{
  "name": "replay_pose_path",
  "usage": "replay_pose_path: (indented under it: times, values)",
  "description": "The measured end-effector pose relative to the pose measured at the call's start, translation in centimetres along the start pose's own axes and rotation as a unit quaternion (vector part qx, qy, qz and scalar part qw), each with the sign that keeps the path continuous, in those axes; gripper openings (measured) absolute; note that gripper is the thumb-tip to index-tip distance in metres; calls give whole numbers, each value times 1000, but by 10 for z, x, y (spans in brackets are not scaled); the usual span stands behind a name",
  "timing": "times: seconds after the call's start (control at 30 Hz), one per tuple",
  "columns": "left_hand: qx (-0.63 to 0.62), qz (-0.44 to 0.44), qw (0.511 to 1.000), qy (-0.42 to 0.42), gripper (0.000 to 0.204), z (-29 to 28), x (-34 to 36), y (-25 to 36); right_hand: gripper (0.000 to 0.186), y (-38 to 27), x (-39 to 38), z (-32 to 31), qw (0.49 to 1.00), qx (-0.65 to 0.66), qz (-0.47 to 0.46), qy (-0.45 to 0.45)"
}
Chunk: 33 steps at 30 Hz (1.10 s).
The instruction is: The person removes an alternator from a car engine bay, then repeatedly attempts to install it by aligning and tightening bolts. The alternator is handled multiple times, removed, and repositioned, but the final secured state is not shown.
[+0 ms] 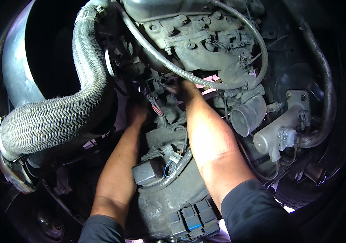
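Both my arms reach down into an engine bay. My left hand [137, 110] is in deep shadow below the engine, its fingers mostly hidden. Just above it a small shiny metal piece [140, 89] catches the light; whether the hand holds it I cannot make out. My right hand [184, 90] is behind the braided hose [160, 58], with dim, smeared fingers pointing left toward a dark part with a round hole [163, 81]. Between the hands runs a bundle of red and pale wires [156, 107] that enters a corrugated sleeve [163, 120].
A thick ribbed hose [51, 125] curves along the left beside a metal fan shroud [17, 60]. The engine block [181, 36] stands at the far side. Nearer are a black box [147, 172] and a relay block [194, 220]. A metal cylinder [276, 137] with pipes sits right.
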State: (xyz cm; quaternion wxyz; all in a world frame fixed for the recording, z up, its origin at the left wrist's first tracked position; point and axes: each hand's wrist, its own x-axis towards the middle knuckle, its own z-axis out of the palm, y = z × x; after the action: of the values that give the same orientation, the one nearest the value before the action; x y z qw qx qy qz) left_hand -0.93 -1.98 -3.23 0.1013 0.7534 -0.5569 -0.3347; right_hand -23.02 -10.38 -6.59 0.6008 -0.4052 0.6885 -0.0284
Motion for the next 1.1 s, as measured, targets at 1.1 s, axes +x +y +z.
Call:
replay_pose_path:
  times: [1.1]
  values:
    - [136,162,975,74,35,5,14,-18,56,-28,-35,6,960,-57,-243,131]
